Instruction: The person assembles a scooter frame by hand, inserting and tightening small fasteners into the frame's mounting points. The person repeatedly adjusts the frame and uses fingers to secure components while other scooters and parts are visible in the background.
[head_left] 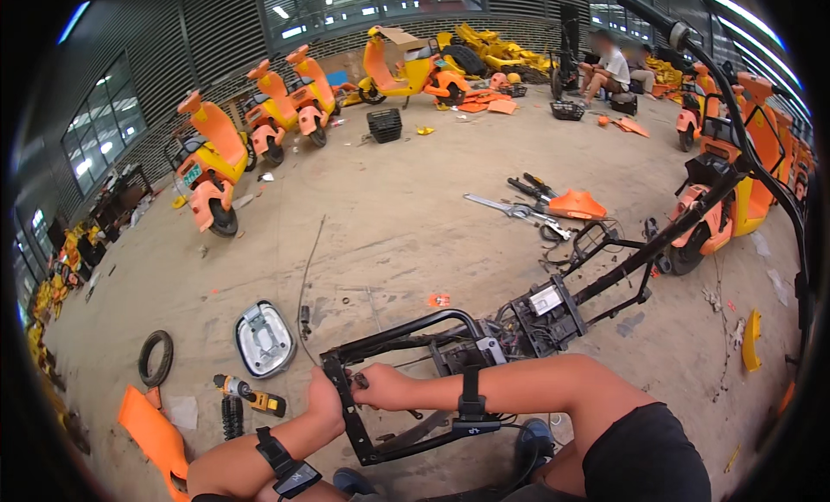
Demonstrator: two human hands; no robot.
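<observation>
A stripped black scooter frame (413, 322) lies across the floor before me, its rear loop closest to my hands. My left hand (325, 405) is closed against the outer side of the loop's end bar (343, 400); its fingertips are partly hidden. Inside the loop, my right hand (386, 388) is curled close to the same bar. A small dark thing shows at its fingers, too small to name. Wiring and a black battery-box area (545, 310) sit farther along the frame. Dark straps with small devices circle both forearms.
On the floor at left lie a yellow cordless drill (251, 396), a black coil spring (232, 415), a tire (156, 358), a silver-grey tray-like part (264, 339) and an orange panel (154, 428). Orange-yellow scooters (216, 152) stand farther off. Two people (608, 65) sit at the back.
</observation>
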